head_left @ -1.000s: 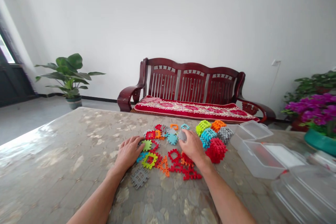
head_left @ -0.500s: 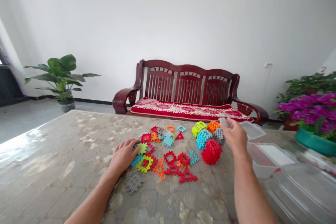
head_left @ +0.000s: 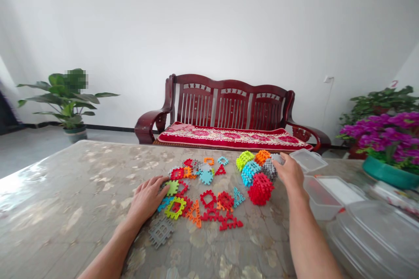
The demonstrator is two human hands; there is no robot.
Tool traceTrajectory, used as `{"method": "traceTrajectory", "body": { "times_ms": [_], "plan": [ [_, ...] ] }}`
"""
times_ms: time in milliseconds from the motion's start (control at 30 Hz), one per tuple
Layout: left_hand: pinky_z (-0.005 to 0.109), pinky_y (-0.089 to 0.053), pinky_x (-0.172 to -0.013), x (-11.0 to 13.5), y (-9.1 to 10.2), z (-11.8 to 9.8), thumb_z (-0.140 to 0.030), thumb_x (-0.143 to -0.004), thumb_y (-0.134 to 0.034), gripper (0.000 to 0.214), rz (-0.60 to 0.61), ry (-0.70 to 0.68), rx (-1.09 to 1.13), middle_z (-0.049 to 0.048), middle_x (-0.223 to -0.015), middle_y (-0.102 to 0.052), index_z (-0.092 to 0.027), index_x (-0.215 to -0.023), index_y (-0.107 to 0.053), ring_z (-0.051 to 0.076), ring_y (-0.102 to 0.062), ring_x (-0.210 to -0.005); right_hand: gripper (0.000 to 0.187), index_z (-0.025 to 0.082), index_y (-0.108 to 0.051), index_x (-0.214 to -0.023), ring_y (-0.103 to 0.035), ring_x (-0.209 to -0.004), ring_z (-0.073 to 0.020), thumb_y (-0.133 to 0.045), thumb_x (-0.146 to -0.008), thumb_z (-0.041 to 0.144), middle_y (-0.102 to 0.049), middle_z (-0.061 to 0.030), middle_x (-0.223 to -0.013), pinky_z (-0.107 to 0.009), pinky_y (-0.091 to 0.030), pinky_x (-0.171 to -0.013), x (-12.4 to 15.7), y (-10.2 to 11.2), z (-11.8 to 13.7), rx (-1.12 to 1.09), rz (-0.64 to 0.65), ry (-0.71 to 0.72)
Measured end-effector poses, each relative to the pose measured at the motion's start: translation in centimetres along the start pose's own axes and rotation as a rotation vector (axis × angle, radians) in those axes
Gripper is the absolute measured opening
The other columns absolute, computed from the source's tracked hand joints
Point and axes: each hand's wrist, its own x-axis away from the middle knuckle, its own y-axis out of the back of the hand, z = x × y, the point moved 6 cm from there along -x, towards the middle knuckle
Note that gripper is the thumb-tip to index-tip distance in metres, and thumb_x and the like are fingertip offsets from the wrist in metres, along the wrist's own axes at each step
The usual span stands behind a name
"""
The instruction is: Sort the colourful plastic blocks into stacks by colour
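The fingers (head_left: 274,164) of the right hand (head_left: 288,172) are curled together, and a small grey plastic piece (head_left: 277,157) is pinched between them and the thumb, just above a grey block cluster (head_left: 269,168). The fingers (head_left: 160,182) of the left hand (head_left: 146,200) are spread apart, palm down, with the fingertips set just against a lime-green waffle piece (head_left: 172,188).

Around and between the hands, flat interlocking plastic pieces are scattered on the counter (head_left: 81,183). A yellow-green square frame (head_left: 175,208) and a grey grid piece (head_left: 161,231) are placed near the left hand, and an orange triangle (head_left: 194,213) and red lattice pieces (head_left: 214,216) lie further right. A blue triangle (head_left: 238,197) is laid beside a large red assembled ball (head_left: 261,188). That ball is grouped with a blue cluster (head_left: 248,173), a lime cluster (head_left: 245,160) and an orange cluster (head_left: 262,157), all close under the right hand.

To the right, a clear plastic box (head_left: 322,198) is set on the counter, with a clear lid (head_left: 307,160) beyond it and a larger clear container (head_left: 376,239) nearer the camera. Beyond the counter, a dark red wooden sofa (head_left: 232,100) with a floral red cushion (head_left: 232,137) stands against the wall, flanked by a potted leafy plant (head_left: 65,96) and magenta flowers in a teal pot (head_left: 388,178).
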Motion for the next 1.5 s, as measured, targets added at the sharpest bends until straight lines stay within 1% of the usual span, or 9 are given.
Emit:
{"method": "traceTrajectory", "body": {
  "times_ms": [233, 433, 600, 733, 900, 1033, 1267, 1367, 1500],
  "plan": [
    [0.046, -0.035, -0.111, 0.0, 0.0, 0.0, -0.045, -0.095, -0.039, 0.042, -0.002, 0.01, 0.01, 0.0034, -0.139, -0.06, -0.032, -0.128, -0.062, 0.026, -0.052, -0.13, 0.054, 0.015, -0.063, -0.129, -0.062, -0.115, -0.0325, -0.05, -0.086, 0.046, -0.067, -0.016, -0.125, -0.042, -0.046, -0.097, 0.2, 0.7, 0.5, -0.119, -0.067, 0.01],
    [0.043, -0.036, -0.109, 0.1, 0.0, -0.1, -0.044, -0.095, -0.04, 0.04, -0.034, -0.001, 0.021, 0.0042, -0.136, -0.062, -0.031, -0.125, -0.064, 0.025, -0.054, -0.126, 0.042, 0.016, -0.07, -0.111, -0.066, -0.101, -0.0251, -0.046, -0.087, 0.04, -0.072, -0.0122, -0.113, -0.037, -0.048, -0.096, 2.3, 2.7, 5.9, -0.402, -0.243, 0.219],
    [0.043, -0.036, -0.109, 0.2, 0.1, -0.2, -0.044, -0.095, -0.04, 0.04, -0.038, -0.008, 0.025, 0.0046, -0.136, -0.062, -0.031, -0.125, -0.064, 0.025, -0.053, -0.127, 0.033, 0.019, -0.071, -0.108, -0.063, -0.107, -0.0225, -0.045, -0.091, 0.031, -0.073, -0.0097, -0.111, -0.034, -0.045, -0.101, 7.5, 0.3, 13.6, -0.458, -0.047, 0.53],
    [0.045, -0.036, -0.11, 0.2, 0.1, -0.2, -0.043, -0.095, -0.041, 0.04, -0.029, 0.004, 0.019, 0.0047, -0.137, -0.061, -0.03, -0.126, -0.063, 0.026, -0.054, -0.128, 0.04, 0.018, -0.061, -0.129, -0.057, -0.119, -0.0247, -0.05, -0.092, 0.028, -0.066, -0.011, -0.127, -0.037, -0.039, -0.106, 11.6, -4.0, 16.7, -0.231, 0.193, 0.609],
    [0.043, -0.035, -0.11, 0.2, 0.1, -0.2, -0.043, -0.095, -0.042, 0.04, -0.038, 0.001, 0.021, 0.0044, -0.137, -0.062, -0.031, -0.126, -0.063, 0.025, -0.054, -0.127, 0.055, 0.012, -0.048, -0.142, -0.048, -0.129, -0.0319, -0.049, -0.095, 0.039, -0.057, -0.0188, -0.138, -0.044, -0.035, -0.107, 13.5, -7.9, 15.5, 0.039, 0.398, 0.504],
    [0.044, -0.035, -0.11, 0.3, 0.2, -0.3, -0.042, -0.095, -0.041, 0.04, -0.034, -0.007, 0.017, 0.0048, -0.137, -0.061, -0.03, -0.127, -0.062, 0.025, -0.053, -0.128, 0.057, 0.011, -0.044, -0.146, -0.045, -0.134, -0.0327, -0.046, -0.095, 0.039, -0.053, -0.0195, -0.143, -0.047, -0.031, -0.111, 13.9, -10.0, 14.3, 0.073, 0.5, 0.436],
    [0.045, -0.036, -0.109, 0.3, 0.3, -0.6, -0.042, -0.095, -0.042, 0.04, -0.034, -0.013, -0.009, 0.005, -0.136, -0.062, -0.029, -0.127, -0.062, 0.027, -0.054, -0.127, 0.053, 0.017, -0.045, -0.146, -0.043, -0.139, -0.0206, -0.039, -0.097, 0.035, -0.048, -0.009, -0.151, -0.036, -0.034, -0.115, 15.2, -11.3, 15.6, -0.363, 0.579, 0.514],
    [0.045, -0.036, -0.109, 0.3, 0.3, -0.6, -0.042, -0.095, -0.041, 0.04, -0.037, -0.018, -0.005, 0.0052, -0.136, -0.062, -0.029, -0.127, -0.062, 0.027, -0.054, -0.126, 0.047, 0.023, -0.053, -0.139, -0.051, -0.131, -0.0185, -0.031, -0.1, 0.038, -0.058, -0.0047, -0.141, -0.034, -0.039, -0.111, 14.7, -10.2, 15.6, -0.572, 0.502, 0.474],
    [0.046, -0.035, -0.111, 0.4, 0.3, -0.7, -0.043, -0.094, -0.041, 0.043, -0.02, -0.025, -0.001, 0.0065, -0.138, -0.061, -0.028, -0.129, -0.061, 0.028, -0.052, -0.129, 0.045, 0.018, -0.063, -0.127, -0.056, -0.123, -0.0207, -0.031, -0.099, 0.034, -0.066, -0.0093, -0.129, -0.035, -0.039, -0.11, 14.0, -9.7, 14.6, -0.535, 0.353, 0.467]
  ]
}}
